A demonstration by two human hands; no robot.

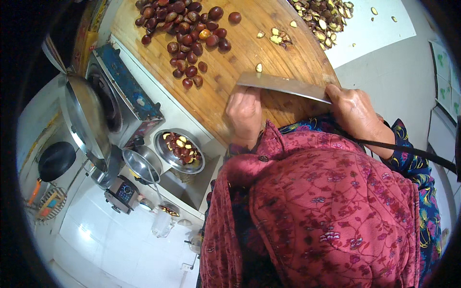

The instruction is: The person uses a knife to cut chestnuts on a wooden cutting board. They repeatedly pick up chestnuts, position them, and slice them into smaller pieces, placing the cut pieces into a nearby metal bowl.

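Observation:
My right hand (354, 108) grips the handle end of a cleaver (284, 86), whose broad blade reaches left over the wooden cutting board (234, 50). Under the blade's far end, my left hand (245, 111) is bent close to the steel. Its fingertips are hidden there, so whether it holds a chestnut does not show. A cut chestnut piece (259, 67) lies just beyond the blade. Whole brown chestnuts (191, 39) are heaped on the left of the board. Shell bits and pale pieces (279, 36) lie farther right on it.
Shell scraps (324, 21) are piled on a white sheet (381, 32) past the board. To the left, a steel bowl (180, 151) contains chestnuts, some showing pale cut faces. Beyond it are a gas stove (124, 82), a large wok (86, 115) and a black frying pan (57, 161).

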